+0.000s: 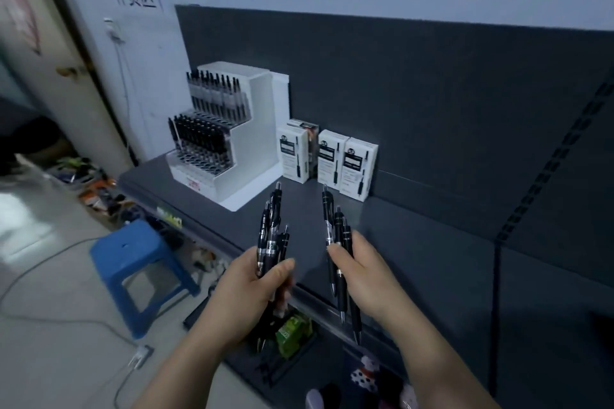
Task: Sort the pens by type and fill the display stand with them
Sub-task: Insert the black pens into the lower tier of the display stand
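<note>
Black click pens [272, 236] are sitting as a small bundle in your left hand [249, 289], which is curling its fingers and thumb around their lower halves, with the push-button ends pointing up. Your right hand [363, 276] is gripping a second bundle of black pens [339, 242], also button-end up. Both bundles are hovering in front of the white stepped display stand [247, 129] and to its right, apart from each other, above the dark grey metal shelf [415, 242] that is carrying the stand. Two tiers of the stand are holding rows of upright black pens [202, 136]. Just right of the stand, white cardboard pen boxes [332, 159] are standing upright. A blue plastic stool [133, 262] is sitting on the floor, left of and below the stand.
</note>
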The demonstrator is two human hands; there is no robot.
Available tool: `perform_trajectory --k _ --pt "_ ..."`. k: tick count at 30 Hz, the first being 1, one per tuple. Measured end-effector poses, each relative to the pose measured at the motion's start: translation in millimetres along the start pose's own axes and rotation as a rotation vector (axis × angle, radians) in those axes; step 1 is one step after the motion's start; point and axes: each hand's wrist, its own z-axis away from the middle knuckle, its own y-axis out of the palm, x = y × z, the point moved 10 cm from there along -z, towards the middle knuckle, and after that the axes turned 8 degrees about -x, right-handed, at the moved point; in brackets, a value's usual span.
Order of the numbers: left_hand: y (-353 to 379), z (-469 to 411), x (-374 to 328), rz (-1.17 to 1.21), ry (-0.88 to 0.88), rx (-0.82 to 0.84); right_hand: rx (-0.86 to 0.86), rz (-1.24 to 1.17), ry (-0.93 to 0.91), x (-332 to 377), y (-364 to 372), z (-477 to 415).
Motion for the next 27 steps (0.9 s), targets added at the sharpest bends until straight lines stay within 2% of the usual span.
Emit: perform_trajectory --k 6,13,20,27 --pt "-59.0 -31.9 30.9 0.066 -0.088 -0.099 0.103 0.042 -0.003 9.5 74.3 -44.3" --pt "-124.7 -105.3 45.7 0.083 -0.103 -0.242 0.177 0.030 -0.083 39.9 137.3 -119.3" --pt "-146.8 -177.0 50.6 0.118 -0.105 -0.192 0.234 0.036 -0.106 59.2 192.7 -181.5" --pt "-166.7 -229.9 65.6 0.175 -0.112 -0.080 0.264 -0.103 -0.050 67.0 245.8 -214.6"
